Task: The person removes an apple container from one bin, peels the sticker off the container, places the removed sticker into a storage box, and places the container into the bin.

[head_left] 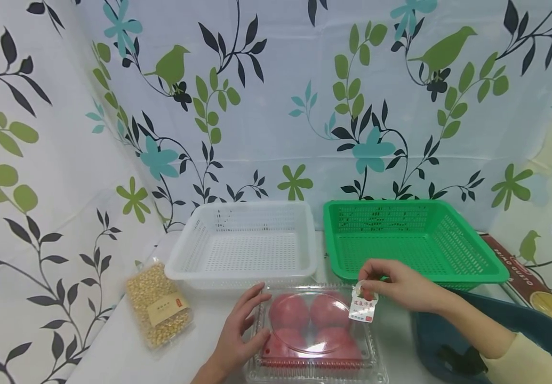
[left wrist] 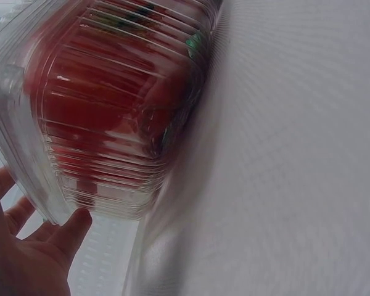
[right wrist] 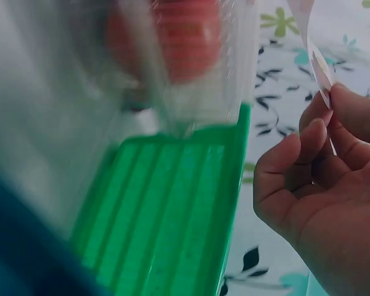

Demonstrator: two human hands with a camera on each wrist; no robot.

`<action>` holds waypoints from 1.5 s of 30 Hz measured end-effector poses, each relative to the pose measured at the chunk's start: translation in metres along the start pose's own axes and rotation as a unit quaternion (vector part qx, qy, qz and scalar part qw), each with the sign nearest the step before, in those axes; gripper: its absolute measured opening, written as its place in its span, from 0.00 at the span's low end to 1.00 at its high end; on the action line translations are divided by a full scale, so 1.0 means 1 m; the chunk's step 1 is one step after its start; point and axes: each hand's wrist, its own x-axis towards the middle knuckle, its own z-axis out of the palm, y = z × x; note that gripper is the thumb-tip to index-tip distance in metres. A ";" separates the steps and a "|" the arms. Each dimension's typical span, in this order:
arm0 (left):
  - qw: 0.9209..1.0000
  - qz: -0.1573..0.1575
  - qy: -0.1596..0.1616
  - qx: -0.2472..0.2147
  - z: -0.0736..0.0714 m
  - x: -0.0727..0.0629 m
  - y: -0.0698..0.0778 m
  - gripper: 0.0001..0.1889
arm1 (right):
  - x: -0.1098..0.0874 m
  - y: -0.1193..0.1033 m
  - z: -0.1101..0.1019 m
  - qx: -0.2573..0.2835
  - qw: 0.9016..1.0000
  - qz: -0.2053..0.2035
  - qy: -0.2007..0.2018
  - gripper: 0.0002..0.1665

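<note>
Head: high over near edge of white desk (head_left: 117, 357), facing forward and down, widest. Left wrist: low, rolled sideways, close on clear ribbed plastic box (left wrist: 111, 117). Right wrist: rolled too; shares green rectangular plastic basket (right wrist: 166, 216) with head

Head view bright, evenly lit, glare on the clear ribbed plastic clamshell box (head_left: 316, 333). Left wrist dimmer, soft shadow beside box. Right wrist: dark blue plastic tub (right wrist: 24, 246) out of focus.
</note>
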 end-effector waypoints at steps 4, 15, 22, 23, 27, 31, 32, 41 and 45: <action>1.000 -0.012 -0.003 -0.001 0.000 0.000 0.002 0.27 | -0.018 0.008 -0.013 -0.004 1.000 0.003 -0.008 0.04; 1.000 -0.015 -0.003 0.004 -0.001 0.001 0.001 0.27 | -0.060 0.033 -0.050 0.034 0.998 0.017 -0.043 0.06; 1.000 -0.009 -0.007 0.004 -0.001 -0.002 0.001 0.27 | -0.084 0.051 -0.061 0.015 0.997 0.053 -0.045 0.07; 1.000 -0.010 -0.008 0.003 0.000 -0.002 0.001 0.27 | -0.086 0.053 -0.062 0.015 0.997 0.060 -0.048 0.07; 1.000 -0.011 -0.007 -0.001 0.001 -0.003 0.000 0.27 | -0.093 0.061 -0.067 0.038 0.994 0.073 -0.075 0.08; 1.000 0.001 -0.005 0.003 0.001 -0.003 0.001 0.27 | -0.096 0.070 -0.072 0.069 0.989 0.077 -0.110 0.08; 1.000 0.004 -0.004 0.005 0.001 -0.003 0.001 0.27 | -0.097 0.071 -0.073 0.071 0.988 0.077 -0.115 0.07; 1.000 -0.011 0.001 0.006 -0.001 -0.001 0.001 0.27 | -0.098 0.082 -0.070 0.084 0.979 0.099 -0.158 0.06; 1.000 -0.001 0.000 0.007 -0.001 0.000 0.000 0.27 | -0.100 0.085 -0.068 0.080 0.977 0.122 -0.157 0.05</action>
